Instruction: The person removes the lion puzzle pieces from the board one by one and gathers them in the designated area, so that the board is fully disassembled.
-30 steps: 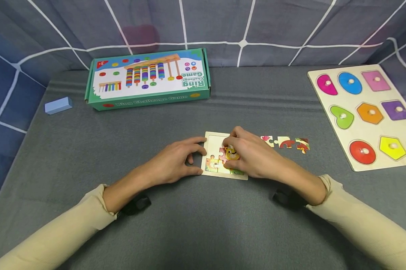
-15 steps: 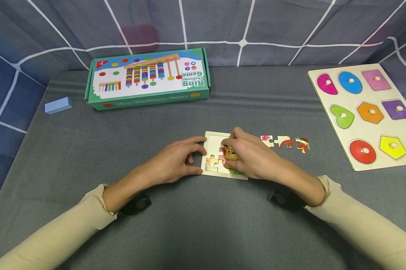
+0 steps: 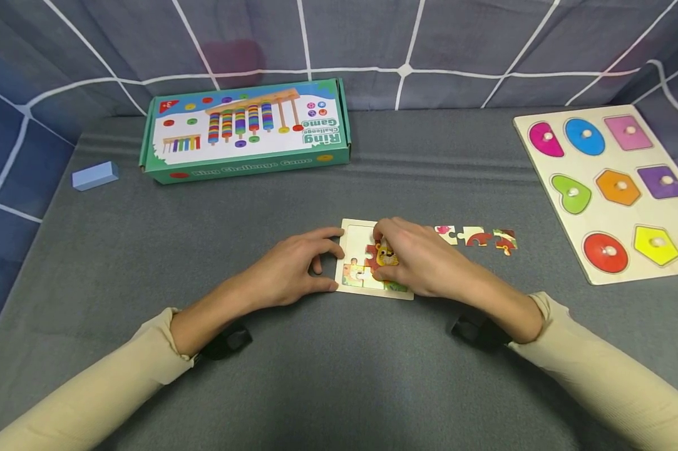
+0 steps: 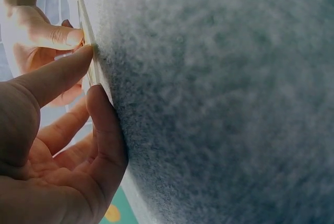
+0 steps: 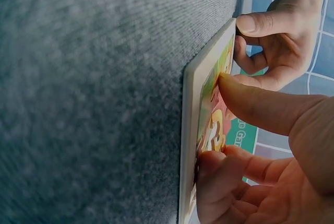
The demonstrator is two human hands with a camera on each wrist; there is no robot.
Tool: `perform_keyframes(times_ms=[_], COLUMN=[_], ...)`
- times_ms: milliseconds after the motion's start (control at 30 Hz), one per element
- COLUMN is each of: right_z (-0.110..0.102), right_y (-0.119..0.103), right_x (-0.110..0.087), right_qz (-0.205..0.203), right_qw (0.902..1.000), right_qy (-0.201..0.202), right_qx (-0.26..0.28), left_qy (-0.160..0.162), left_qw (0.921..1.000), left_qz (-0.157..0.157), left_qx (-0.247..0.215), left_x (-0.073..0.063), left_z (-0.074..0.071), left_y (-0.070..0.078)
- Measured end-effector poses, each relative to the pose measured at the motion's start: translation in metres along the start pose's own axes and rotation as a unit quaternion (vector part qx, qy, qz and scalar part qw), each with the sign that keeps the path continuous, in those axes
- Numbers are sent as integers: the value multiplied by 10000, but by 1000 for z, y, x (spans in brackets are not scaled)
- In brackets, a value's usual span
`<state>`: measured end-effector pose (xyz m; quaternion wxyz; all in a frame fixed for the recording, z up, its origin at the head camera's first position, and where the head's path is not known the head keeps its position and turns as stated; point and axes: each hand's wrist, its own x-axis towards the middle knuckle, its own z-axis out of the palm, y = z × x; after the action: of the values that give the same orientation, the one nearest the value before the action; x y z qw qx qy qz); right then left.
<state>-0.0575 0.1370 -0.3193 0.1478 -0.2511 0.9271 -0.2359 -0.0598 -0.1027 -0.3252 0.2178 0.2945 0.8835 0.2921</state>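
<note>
A small wooden jigsaw tray (image 3: 357, 238) lies flat on the table in the head view, its upper left part bare. Several pieces sit in it, among them a lion-face puzzle piece (image 3: 386, 255) and a lower left piece (image 3: 352, 275). My right hand (image 3: 423, 257) pinches at the lion-face piece, thumb below and fingers above; the hand covers the tray's right side. Spread along the left edge, the fingers and thumb of my left hand (image 3: 293, 269) touch the tray's border. In the right wrist view the right thumb (image 5: 261, 101) presses on the printed surface.
Several loose puzzle pieces (image 3: 476, 237) lie in a row right of the tray. A shape-knob board (image 3: 581, 166) is at the right, a green game box (image 3: 245, 134) at the back, and a blue block (image 3: 95, 176) at the far left. A checked cloth (image 3: 361, 37) hangs behind.
The fingertips of my right hand have shifted slightly right on the tray, showing more of the red mane. My left hand stays in place at the left edge.
</note>
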Motion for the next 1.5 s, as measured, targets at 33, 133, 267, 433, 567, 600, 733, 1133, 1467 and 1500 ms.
perform_keyframes(times_ms=[33, 133, 267, 433, 567, 600, 733, 1133, 1467, 1500], right_z=[0, 0, 1, 1, 3, 3, 5, 5, 5, 5], right_y=[0, -1, -3, -5, -6, -5, -3, -6, -8, -9], right_x=[0, 0, 0, 0, 0, 0, -1, -2, 1, 1], right_qz=[20, 41, -62, -341, -578, -647, -854, -648, -734, -739], right_qw=[10000, 10000, 10000, 9989, 9971, 9966, 9950, 9964, 9958, 9957], right_qy=[6, 28, 26, 76, 181, 201, 270, 327, 237, 226], right_qx=[25, 43, 52, -298, -471, -467, -432, -432, -503, -507], left_qy=[2, 15, 23, 44, 66, 62, 37, 21, 37, 29], left_qw=[10000, 10000, 10000, 10000, 10000, 10000, 10000, 10000, 10000, 10000], left_qz=[-11, -13, 26, 16, 57, 52, 71, -66, -19, -22], left_qx=[-4, -33, -64, -51, -39, -37, -50, -46, -76, -71], left_x=[0, 0, -1, -1, -2, -1, -1, 0, 0, 0], left_z=[0, 0, 0, 0, 0, 0, 0, 0, 0, -1], left_y=[0, 0, 0, -1, -1, -1, 0, 1, 0, 0])
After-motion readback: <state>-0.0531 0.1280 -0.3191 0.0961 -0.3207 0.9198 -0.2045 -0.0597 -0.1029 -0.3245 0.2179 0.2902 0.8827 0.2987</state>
